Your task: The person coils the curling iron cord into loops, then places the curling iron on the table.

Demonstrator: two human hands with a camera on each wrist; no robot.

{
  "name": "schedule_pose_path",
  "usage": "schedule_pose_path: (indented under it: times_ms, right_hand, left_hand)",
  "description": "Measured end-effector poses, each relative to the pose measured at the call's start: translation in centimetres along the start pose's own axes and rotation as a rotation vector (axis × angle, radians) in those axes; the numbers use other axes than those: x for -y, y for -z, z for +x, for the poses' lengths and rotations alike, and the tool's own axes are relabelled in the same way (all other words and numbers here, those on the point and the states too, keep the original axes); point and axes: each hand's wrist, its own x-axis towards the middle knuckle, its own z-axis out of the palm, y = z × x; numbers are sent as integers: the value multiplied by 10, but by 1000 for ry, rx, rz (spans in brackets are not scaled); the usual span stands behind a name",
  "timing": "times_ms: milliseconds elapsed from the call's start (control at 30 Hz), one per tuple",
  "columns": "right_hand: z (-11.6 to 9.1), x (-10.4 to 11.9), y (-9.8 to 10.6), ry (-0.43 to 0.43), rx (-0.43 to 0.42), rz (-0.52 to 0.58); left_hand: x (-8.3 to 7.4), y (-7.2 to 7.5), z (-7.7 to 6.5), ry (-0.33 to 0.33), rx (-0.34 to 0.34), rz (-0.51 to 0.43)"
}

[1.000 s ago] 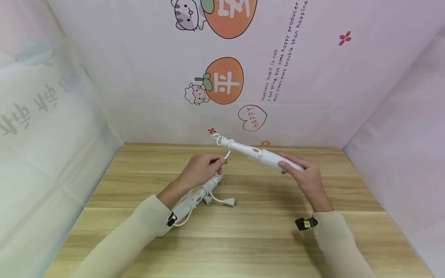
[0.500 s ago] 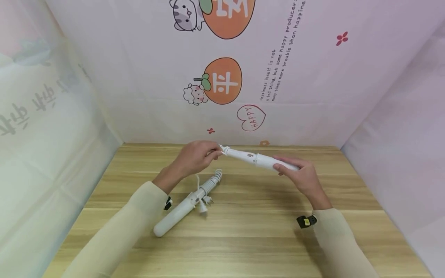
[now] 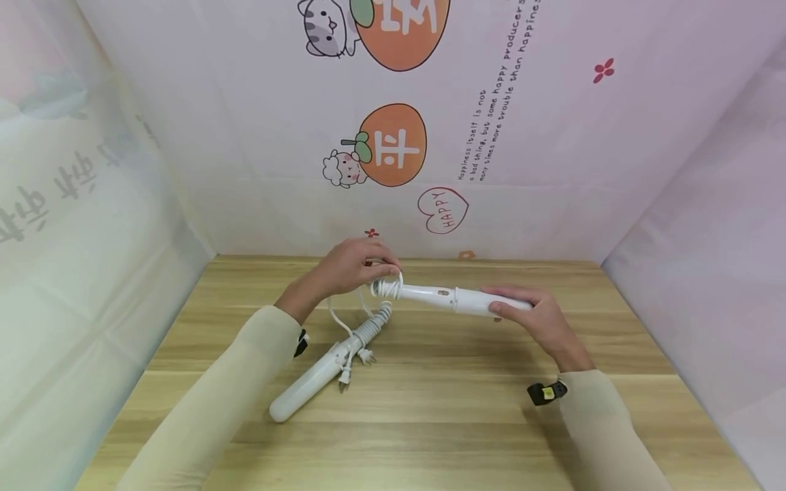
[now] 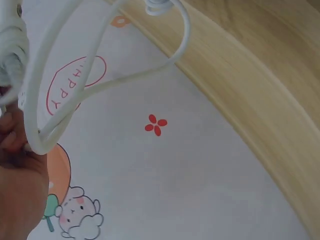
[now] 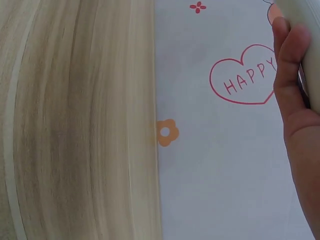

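Observation:
My right hand (image 3: 533, 317) grips the thick end of a white wand-shaped appliance that looks like a curling iron (image 3: 424, 296), held above the table and pointing left. My left hand (image 3: 351, 267) pinches its white cord (image 3: 401, 278) near the thin end, where several turns are wound round the handle. In the left wrist view, loops of cord (image 4: 35, 90) hang beside the left hand (image 4: 22, 192). The right wrist view shows fingers curled round the white barrel (image 5: 314, 60). A second similar white iron (image 3: 313, 378) lies on the table below my left hand, its cord wound on its handle.
Two white plugs, one (image 3: 345, 377) hanging across the lying iron and another (image 3: 366, 356) beside it, are near its handle. The wooden table (image 3: 467, 423) meets a printed white cloth wall (image 3: 276, 204) behind, with cloth walls on both sides.
My left hand has moved up and left, then over the thin end, bringing cord round the handle. The held iron has lowered slightly and levelled. One plug has shifted leftward with the cord.

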Motion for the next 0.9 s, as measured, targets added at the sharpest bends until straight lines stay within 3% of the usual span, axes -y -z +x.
schedule_pose_path:
  times_ms: [167, 300, 433, 567, 667, 733, 900]
  right_hand:
    - [-3, 1, 1, 26, 34, 64]
    - [-3, -2, 0, 79, 67, 189]
    - [-2, -3, -2, 151, 115, 382]
    - [1, 3, -6, 142, 85, 504]
    - [4, 10, -11, 82, 1, 537]
    - [6, 14, -13, 47, -56, 544]
    - [10, 21, -18, 22, -163, 509]
  left_hand:
    - [7, 0, 3, 85, 118, -375]
    - [14, -5, 1, 116, 183, -521]
    - [17, -10, -2, 121, 182, -617]
    - [16, -20, -6, 147, 85, -742]
    - [10, -29, -7, 185, -26, -746]
    - [4, -35, -8, 216, -87, -700]
    - [-12, -46, -10, 214, -168, -484]
